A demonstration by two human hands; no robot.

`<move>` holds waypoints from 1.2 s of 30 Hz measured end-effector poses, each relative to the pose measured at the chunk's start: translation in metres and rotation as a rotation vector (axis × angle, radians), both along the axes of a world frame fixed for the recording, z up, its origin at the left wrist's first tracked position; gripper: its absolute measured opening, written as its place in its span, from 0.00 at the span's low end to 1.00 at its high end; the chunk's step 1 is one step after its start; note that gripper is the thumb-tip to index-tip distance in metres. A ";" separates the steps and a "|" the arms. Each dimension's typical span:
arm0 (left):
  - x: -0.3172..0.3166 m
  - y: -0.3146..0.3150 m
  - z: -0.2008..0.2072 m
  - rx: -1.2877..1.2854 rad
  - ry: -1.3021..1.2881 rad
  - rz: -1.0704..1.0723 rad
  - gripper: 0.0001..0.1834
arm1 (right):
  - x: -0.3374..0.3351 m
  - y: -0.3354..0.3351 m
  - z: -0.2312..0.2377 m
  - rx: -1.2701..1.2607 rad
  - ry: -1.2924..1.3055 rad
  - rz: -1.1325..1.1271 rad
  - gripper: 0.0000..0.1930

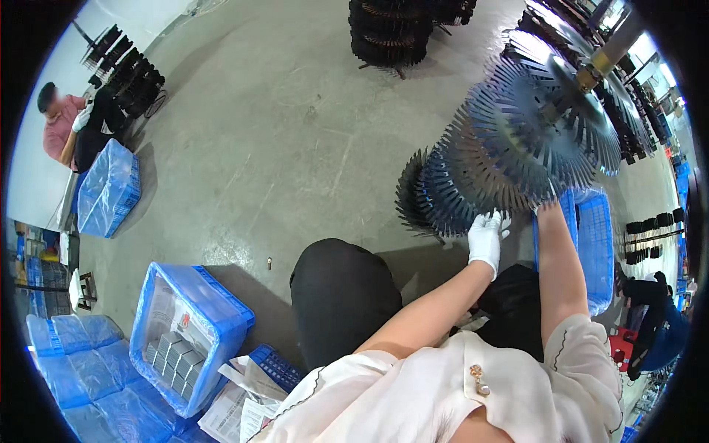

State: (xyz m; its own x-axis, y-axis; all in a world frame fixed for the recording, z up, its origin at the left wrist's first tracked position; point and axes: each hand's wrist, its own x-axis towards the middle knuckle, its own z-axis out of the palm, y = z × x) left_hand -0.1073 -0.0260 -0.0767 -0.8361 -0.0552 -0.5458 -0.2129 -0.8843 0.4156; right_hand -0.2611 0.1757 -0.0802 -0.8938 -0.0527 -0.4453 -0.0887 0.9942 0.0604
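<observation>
A tall round rack (509, 140) stands in front of me on the right, its stacked tiers ringed with thin dark metal strips pointing outward. My left hand (487, 236), in a white glove, is at the lower edge of these strips. Its fingers look stretched out and apart, and I see nothing held in them. My right hand (545, 206) reaches up at the near side of the rack. Strips cover most of that hand, so its fingers and anything in them are hidden. The rack's metal pole (609, 55) rises toward the upper right.
A blue crate (235, 299) with grey metal blocks (176, 362) stands at my left, beside newspaper sheets (225, 417). Another blue crate (597, 247) is behind my right arm. More loaded racks (390, 33) stand farther off. A person (66, 125) sits far left beside a bag-lined crate (111, 188).
</observation>
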 end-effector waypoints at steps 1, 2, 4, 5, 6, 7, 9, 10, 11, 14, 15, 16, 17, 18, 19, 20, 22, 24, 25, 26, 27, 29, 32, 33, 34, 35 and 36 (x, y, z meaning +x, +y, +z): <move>0.000 0.001 -0.002 0.003 -0.002 -0.026 0.04 | 0.000 -0.001 -0.002 -0.135 0.032 -0.091 0.25; 0.001 0.001 -0.003 -0.007 0.017 -0.014 0.04 | 0.001 -0.002 -0.004 -0.289 0.057 -0.191 0.25; 0.001 -0.001 -0.005 -0.054 0.021 0.013 0.06 | 0.005 -0.003 -0.005 -0.918 0.041 -0.671 0.25; 0.001 -0.003 -0.005 -0.097 0.016 -0.013 0.08 | 0.009 -0.003 -0.004 -1.154 0.055 -0.841 0.25; 0.002 -0.004 -0.005 -0.084 0.081 0.020 0.09 | 0.014 -0.002 -0.001 -1.391 0.072 -1.022 0.25; 0.002 -0.005 -0.004 -0.058 0.076 0.026 0.09 | 0.020 -0.001 0.003 -1.538 0.084 -1.115 0.25; 0.005 -0.005 -0.004 -0.020 0.051 0.033 0.08 | 0.035 0.001 0.014 -1.684 0.107 -1.193 0.25; 0.007 -0.002 -0.004 -0.007 0.069 0.053 0.07 | 0.045 -0.001 0.019 -1.705 0.121 -1.197 0.25; 0.010 0.000 -0.005 -0.010 0.066 0.050 0.10 | 0.056 -0.005 0.024 -1.693 0.154 -1.185 0.25; 0.024 0.016 -0.007 -0.056 -0.039 0.080 0.18 | 0.092 -0.025 0.035 -1.677 0.193 -1.163 0.26; 0.028 0.024 -0.005 -0.114 -0.031 -0.001 0.22 | 0.107 -0.034 0.036 -1.685 0.193 -1.120 0.28; 0.040 0.035 -0.001 -0.368 0.027 -0.054 0.25 | 0.118 -0.039 0.040 -1.722 0.128 -1.160 0.29; 0.044 0.045 0.006 -0.048 0.274 -0.017 0.25 | 0.127 -0.047 0.042 -1.704 0.102 -1.136 0.31; 0.053 0.051 0.013 -0.166 0.422 -0.058 0.25 | 0.135 -0.052 0.044 -1.685 0.088 -1.143 0.33; 0.062 0.054 0.021 -0.279 0.569 -0.078 0.25 | 0.143 -0.053 0.050 -1.685 0.087 -1.121 0.35; 0.076 0.055 0.028 -0.840 0.639 -0.168 0.25 | 0.149 -0.053 0.055 -1.696 0.075 -1.098 0.36; 0.090 0.042 0.038 -1.428 0.748 -0.247 0.22 | 0.159 -0.051 0.062 -1.689 0.074 -1.092 0.38; 0.091 0.032 0.048 -1.416 0.844 -0.283 0.22 | 0.164 -0.051 0.066 -1.676 0.096 -1.070 0.39; 0.093 0.029 0.052 -1.466 0.842 -0.279 0.18 | 0.166 -0.054 0.064 -1.663 0.110 -1.088 0.41; 0.091 0.026 0.055 -1.452 0.781 -0.361 0.16 | 0.168 -0.056 0.064 -1.627 0.113 -1.143 0.43; 0.088 0.022 0.057 -1.428 0.746 -0.375 0.15 | 0.169 -0.061 0.061 -1.657 0.078 -1.128 0.45; 0.084 0.022 0.062 -1.289 0.608 -0.424 0.10 | 0.173 -0.066 0.059 -1.657 0.118 -1.230 0.44; 0.090 0.023 0.069 -1.034 0.833 -0.473 0.04 | 0.184 -0.067 0.057 -1.807 0.010 -1.282 0.50; 0.094 0.025 0.073 -0.979 0.913 -0.575 0.05 | 0.189 -0.064 0.057 -1.839 -0.009 -1.347 0.49; 0.100 0.028 0.076 -0.882 0.970 -0.729 0.07 | 0.192 -0.061 0.055 -1.973 -0.109 -1.234 0.47; 0.103 0.028 0.077 -0.907 0.973 -0.768 0.07 | 0.194 -0.057 0.054 -2.042 -0.179 -1.258 0.43; 0.105 0.029 0.078 -0.899 0.973 -0.786 0.08 | 0.195 -0.052 0.054 -2.173 -0.296 -1.116 0.34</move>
State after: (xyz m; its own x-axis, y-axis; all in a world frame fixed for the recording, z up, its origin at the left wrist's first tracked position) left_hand -0.0020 0.0032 0.0014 -0.8119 0.5549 0.1814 0.1707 -0.0716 0.9827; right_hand -0.0659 0.1235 -0.0261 -0.8522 -0.1647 -0.4965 0.4562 -0.6986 -0.5512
